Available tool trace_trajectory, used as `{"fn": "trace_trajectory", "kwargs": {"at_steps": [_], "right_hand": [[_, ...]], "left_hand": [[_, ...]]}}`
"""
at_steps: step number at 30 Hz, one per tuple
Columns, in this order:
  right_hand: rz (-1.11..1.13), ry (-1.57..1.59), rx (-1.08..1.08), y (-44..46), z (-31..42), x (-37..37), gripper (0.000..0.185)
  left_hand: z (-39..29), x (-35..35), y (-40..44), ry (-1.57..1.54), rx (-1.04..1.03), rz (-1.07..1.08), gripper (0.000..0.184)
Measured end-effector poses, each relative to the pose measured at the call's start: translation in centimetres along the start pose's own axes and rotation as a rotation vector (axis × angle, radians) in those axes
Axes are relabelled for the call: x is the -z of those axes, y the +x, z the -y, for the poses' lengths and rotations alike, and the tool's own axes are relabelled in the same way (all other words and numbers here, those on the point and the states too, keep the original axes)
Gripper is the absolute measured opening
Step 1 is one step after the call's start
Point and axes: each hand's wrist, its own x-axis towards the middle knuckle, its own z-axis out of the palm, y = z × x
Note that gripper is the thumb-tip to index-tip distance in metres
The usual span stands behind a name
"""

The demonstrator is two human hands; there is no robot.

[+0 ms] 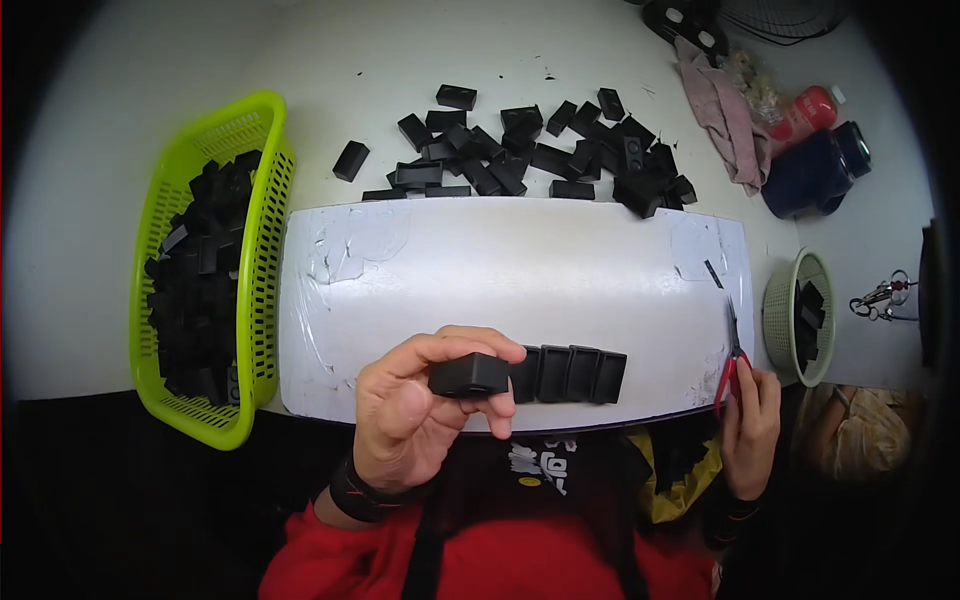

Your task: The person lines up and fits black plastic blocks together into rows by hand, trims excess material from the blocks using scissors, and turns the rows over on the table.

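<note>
My left hand (400, 425) is raised over the front edge of the white board and grips a small black plastic box (468, 377) between thumb and fingers. Beside it, a row of several similar black open-topped boxes (582, 374) lies on the board, partly behind my fingers. At the board's right front edge, my right hand (752, 430) is closed around red-handled snips (735, 345). Their thin dark blades point away from me. A short black sliver (713, 274) lies just beyond the tips.
A green basket (262, 270) full of black pieces stands left of the white board (480, 290). Behind the board lies a loose pile of black boxes (500, 150). At right are a pale basket (773, 320), a pink cloth (722, 120), a red bottle (803, 110) and a dark blue container (810, 175).
</note>
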Motion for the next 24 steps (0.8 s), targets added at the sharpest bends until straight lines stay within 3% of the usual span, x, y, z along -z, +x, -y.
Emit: {"fn": "trace_trajectory", "kwargs": {"at_steps": [2,6,8,10,12,16,24], "right_hand": [[-0.001,-0.040,0.032,-1.4,-0.4,-0.1,0.050],[0.048,0.017,-0.057,-2.8,-1.1,0.6,0.063],[-0.076,0.437,-0.273,-2.7,-0.3,1.6,0.065],[-0.187,0.407,-0.172,-2.4,0.5,0.6,0.071],[-0.282,0.716,-0.082,-1.8,2.5,-1.1,0.067],[-0.235,0.771,0.384,2.9,8.6,-2.6,0.060],[-0.195,0.813,0.525,5.2,11.6,-2.9,0.057]], "left_hand": [[0.4,0.0,0.3,0.124,0.076,0.027,0.044],[1.1,-0.6,0.8,-0.046,0.082,0.082,0.037],[1.5,-0.4,0.7,-0.213,0.067,0.145,0.028],[1.5,-0.9,0.5,-0.112,0.084,0.097,0.036],[1.8,-1.0,0.4,-0.130,0.087,0.114,0.036],[1.9,-1.1,-0.1,-0.142,0.091,0.151,0.034],[1.6,-0.9,-1.1,-0.161,0.113,0.093,0.032]]}}
